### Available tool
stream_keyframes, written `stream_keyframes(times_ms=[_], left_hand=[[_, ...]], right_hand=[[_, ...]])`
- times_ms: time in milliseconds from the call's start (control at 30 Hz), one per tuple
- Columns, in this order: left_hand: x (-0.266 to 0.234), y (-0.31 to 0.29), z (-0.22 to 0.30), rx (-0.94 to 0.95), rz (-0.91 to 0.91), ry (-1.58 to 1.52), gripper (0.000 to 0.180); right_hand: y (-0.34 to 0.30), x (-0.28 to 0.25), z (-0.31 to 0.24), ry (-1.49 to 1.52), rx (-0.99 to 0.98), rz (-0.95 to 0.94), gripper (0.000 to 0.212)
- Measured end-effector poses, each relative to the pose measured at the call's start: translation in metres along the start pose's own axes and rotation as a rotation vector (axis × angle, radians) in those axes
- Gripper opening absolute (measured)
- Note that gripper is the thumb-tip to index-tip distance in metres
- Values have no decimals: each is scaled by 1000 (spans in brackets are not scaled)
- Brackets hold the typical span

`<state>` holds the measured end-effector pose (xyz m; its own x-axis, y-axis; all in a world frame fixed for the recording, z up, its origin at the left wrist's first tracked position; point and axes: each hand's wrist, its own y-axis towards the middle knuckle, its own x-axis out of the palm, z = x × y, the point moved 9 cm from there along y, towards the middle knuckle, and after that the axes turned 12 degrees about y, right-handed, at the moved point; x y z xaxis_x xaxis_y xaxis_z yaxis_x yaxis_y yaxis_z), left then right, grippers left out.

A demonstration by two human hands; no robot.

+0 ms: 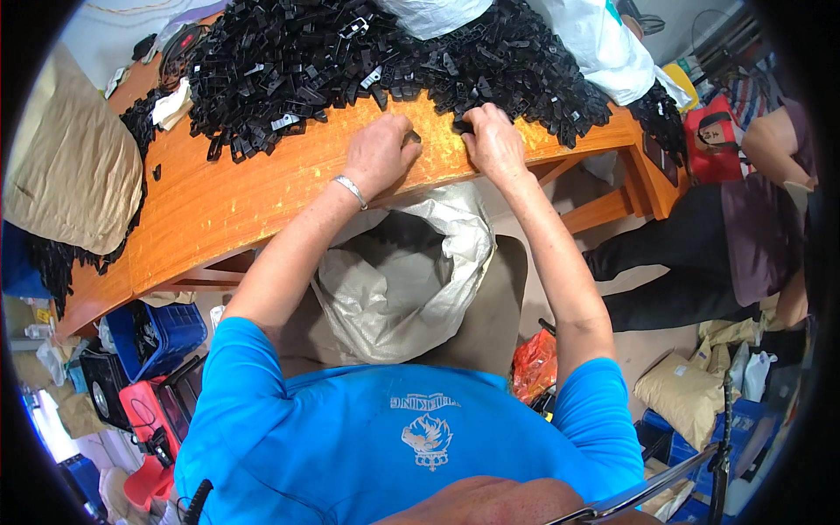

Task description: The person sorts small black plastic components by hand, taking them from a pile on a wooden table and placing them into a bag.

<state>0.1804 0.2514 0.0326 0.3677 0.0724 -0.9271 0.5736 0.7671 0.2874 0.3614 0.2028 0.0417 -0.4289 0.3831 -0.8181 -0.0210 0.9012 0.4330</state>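
Note:
A large heap of small black plastic pieces (297,74) covers the far part of the orange wooden table (236,197). At the table's near edge my left hand (378,156) is closed, its fingertips around a small black plastic piece (414,137). My right hand (495,147) is closed as well, pinching another black piece (462,128) between thumb and fingers. A short gap of bare wood lies between both hands. Below them, an open white woven sack (385,319) rests on my lap, its inside dark and hard to make out.
On the left, a big brown paper sack (74,157) stands among more black pieces. White plastic bags (595,48) lie over the heap. Another person (766,227) is close by on the right. Blue crates (162,337) and a tan sack (687,394) sit on the floor.

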Motion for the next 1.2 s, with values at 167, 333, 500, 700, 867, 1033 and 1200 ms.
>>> stream_keyframes(times_ms=[167,333,500,700,867,1033,1200], left_hand=[[-4,-7,3,61,102,-126,31],[-4,-23,-7,66,124,-98,30],[3,-21,-18,7,99,-121,27],[6,-18,-21,-11,45,-138,28],[7,-17,-22,1,46,-174,29],[9,-16,-26,-12,12,-205,31],[13,-14,-26,-28,-41,-232,29]], right_hand=[[-4,10,-6,90,94,-78,31],[-2,14,2,170,163,-114,30],[-1,13,-38,328,44,-77,31],[2,27,-66,358,-50,-105,25],[7,31,-65,339,-119,-140,29],[-10,33,-74,233,-209,-54,36],[-36,34,-76,115,-297,96,44]])
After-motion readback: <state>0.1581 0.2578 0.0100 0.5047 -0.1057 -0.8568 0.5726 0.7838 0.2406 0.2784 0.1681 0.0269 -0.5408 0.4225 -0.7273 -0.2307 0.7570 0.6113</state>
